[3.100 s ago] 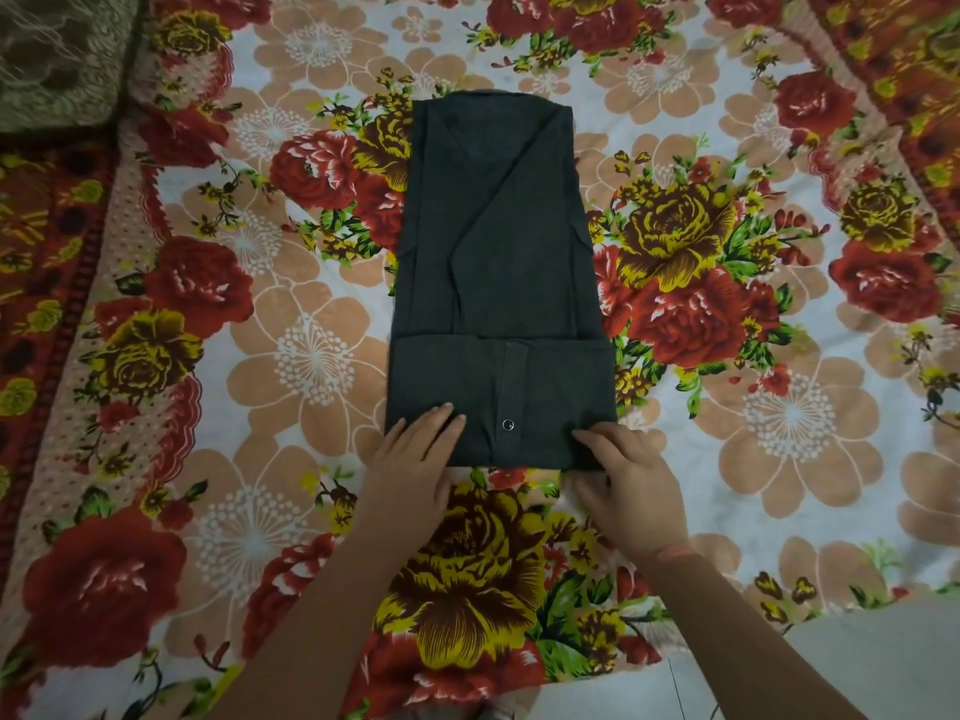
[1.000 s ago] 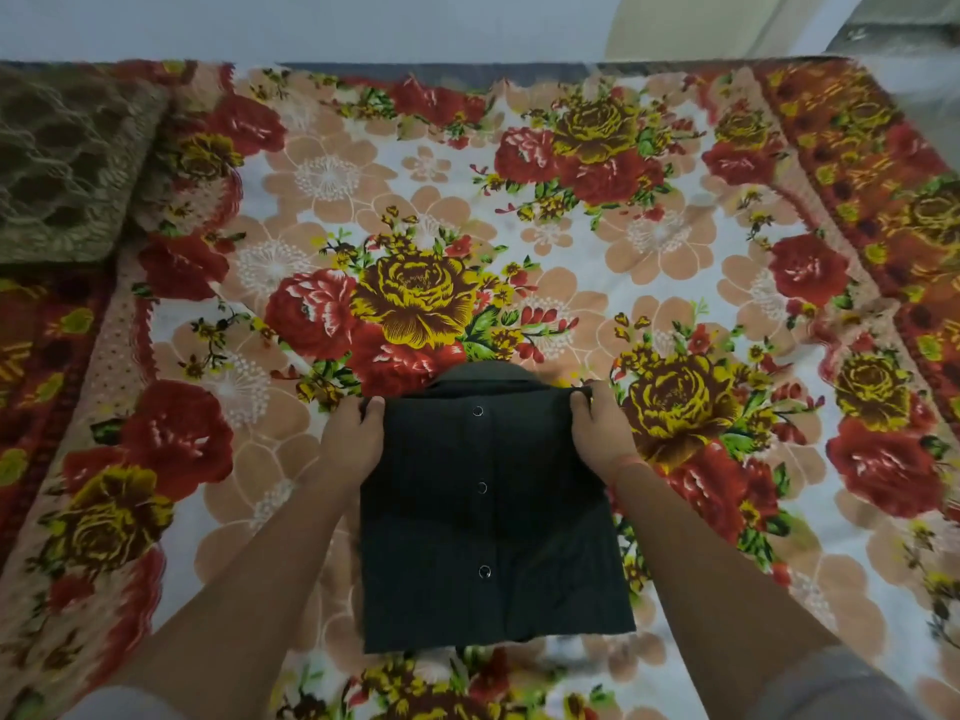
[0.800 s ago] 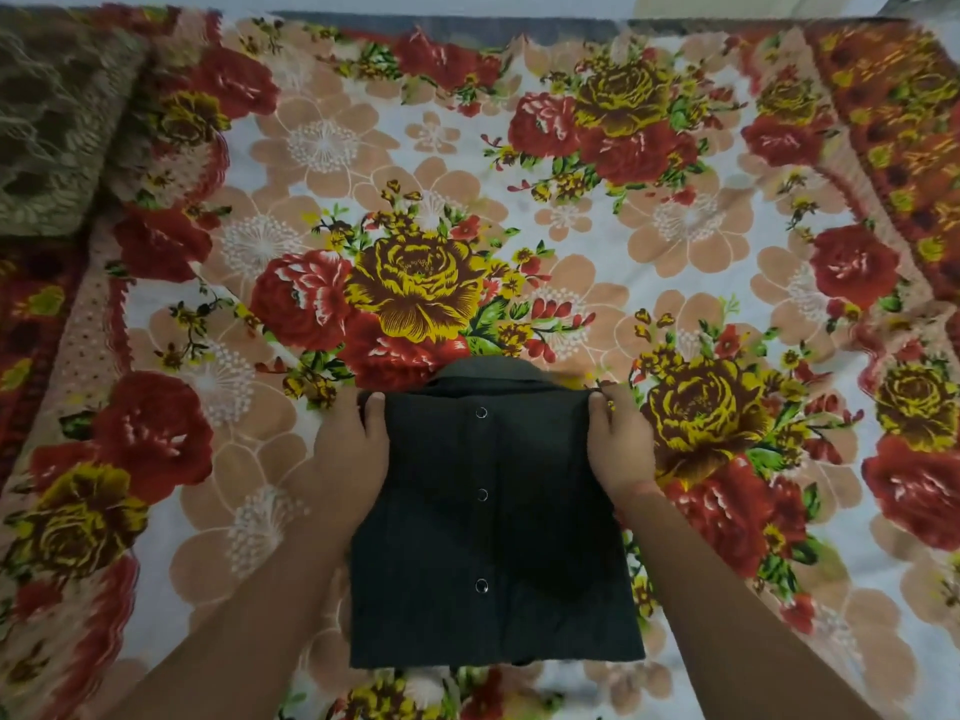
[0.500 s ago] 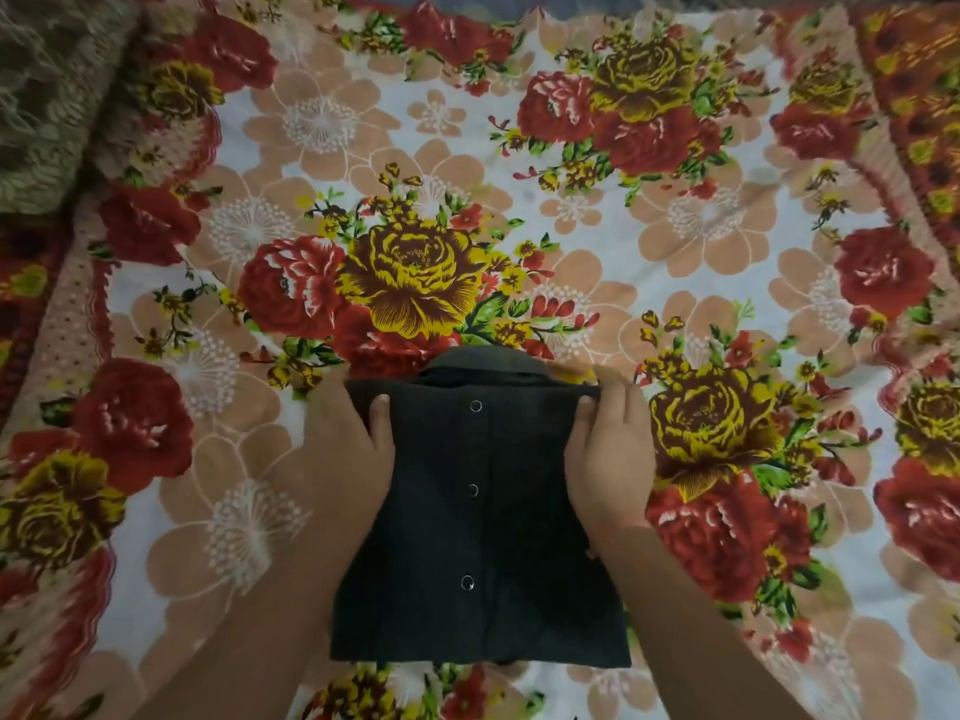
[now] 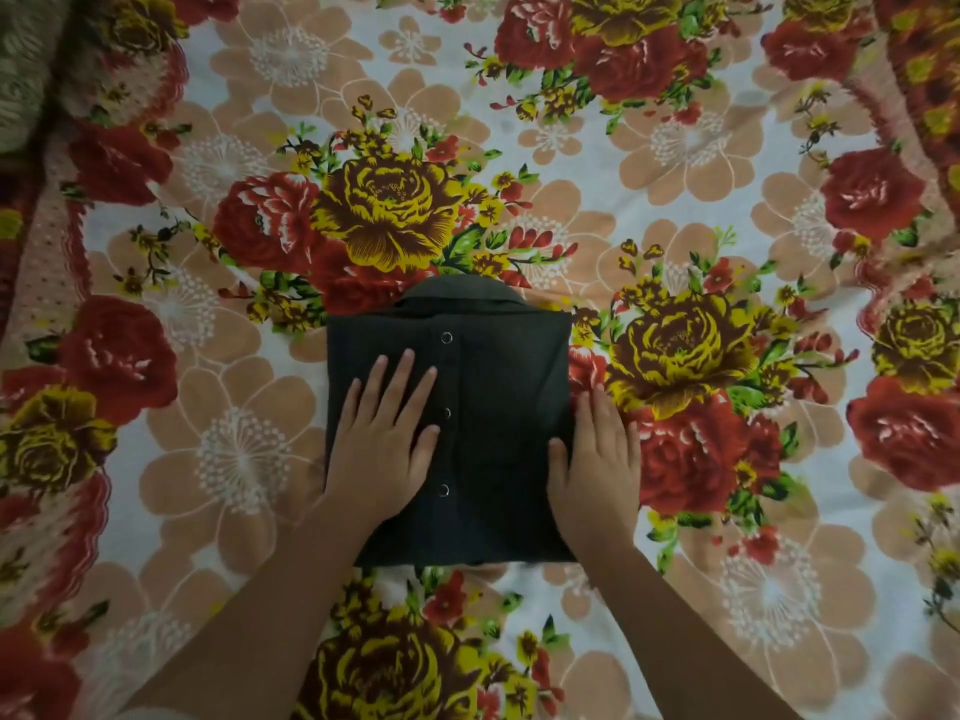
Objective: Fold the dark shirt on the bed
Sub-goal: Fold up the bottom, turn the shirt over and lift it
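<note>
The dark shirt (image 5: pixel 498 387) lies on the bed as a compact folded rectangle, button placket facing up and the collar showing at its far edge. My left hand (image 5: pixel 387 433) rests flat on the left half of the shirt, fingers spread and pointing away from me. My right hand (image 5: pixel 597 459) lies flat along the shirt's right edge, thumb on the fabric and fingers partly on the bedsheet. Neither hand grips the cloth.
The bed is covered with a floral bedsheet (image 5: pixel 675 174) in red, yellow and peach. A greenish patterned pillow (image 5: pixel 21 85) sits at the far left corner. The sheet's red border (image 5: pixel 924 70) runs along the right side.
Both hands have let go of the shirt's top corners and moved toward me. They now lie flat on the folded shirt. Three seconds ago the shirt was longer, with only its bottom folded up.
</note>
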